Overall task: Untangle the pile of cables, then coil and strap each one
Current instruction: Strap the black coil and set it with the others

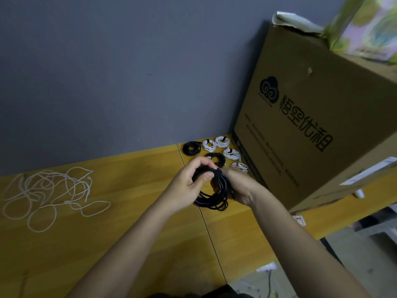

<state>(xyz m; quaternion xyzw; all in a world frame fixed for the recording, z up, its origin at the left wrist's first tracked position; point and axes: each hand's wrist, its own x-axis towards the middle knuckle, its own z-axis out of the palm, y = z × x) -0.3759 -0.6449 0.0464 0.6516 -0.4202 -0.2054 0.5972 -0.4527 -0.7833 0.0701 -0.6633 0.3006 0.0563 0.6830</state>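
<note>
gripping black cable coil (211, 195) over the wooden table (133, 211): left hand (189, 179) fingers curled around its top, right hand (238, 186) clasping its right side. loose white cable (51, 194) far left.

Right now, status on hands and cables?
Both hands, left hand and right hand, grip black coil. White tangle still loose. Strapped coils beside box. Nothing blocking.
</note>
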